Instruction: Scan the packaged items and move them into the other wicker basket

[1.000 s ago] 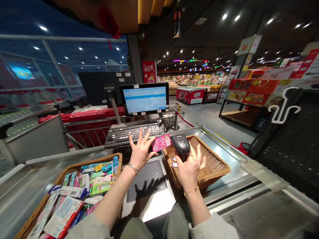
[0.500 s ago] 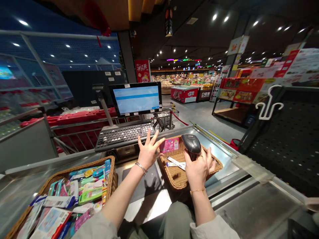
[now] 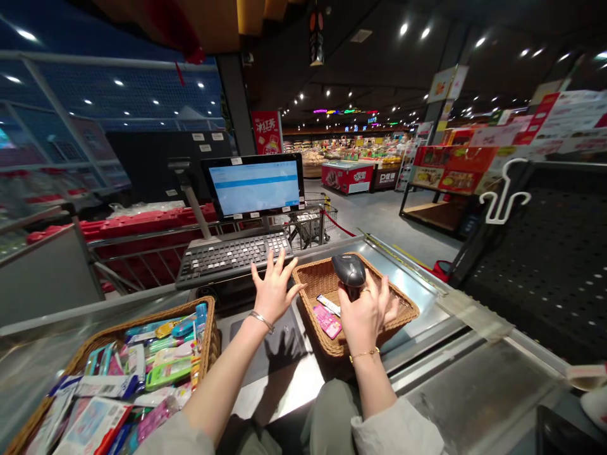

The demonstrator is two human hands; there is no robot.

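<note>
My right hand (image 3: 365, 316) grips a black barcode scanner (image 3: 349, 270) by its handle, over a wicker basket (image 3: 327, 344). Inside that basket lie a pink flat packet (image 3: 327, 322) and a slim white packet (image 3: 328, 304), partly hidden by my hand. My left hand (image 3: 274, 292) hovers with fingers spread and nothing in it, between the keyboard (image 3: 232, 256) and the basket's left rim. To the left, a second wicker basket (image 3: 212, 344) is full of small packaged goods, among them a green package (image 3: 168, 374).
A monitor (image 3: 256, 184) with a lit screen stands behind the keyboard. The metal counter (image 3: 403, 284) continues to the right, beside a black perforated panel (image 3: 545, 265) with a white hook (image 3: 503, 196). Beyond are a shopping cart (image 3: 308, 221) and store displays.
The pink packet has left my left fingers and now lies in the right basket. My left hand has drawn back slightly, and the scanner has tipped a little to the left.
</note>
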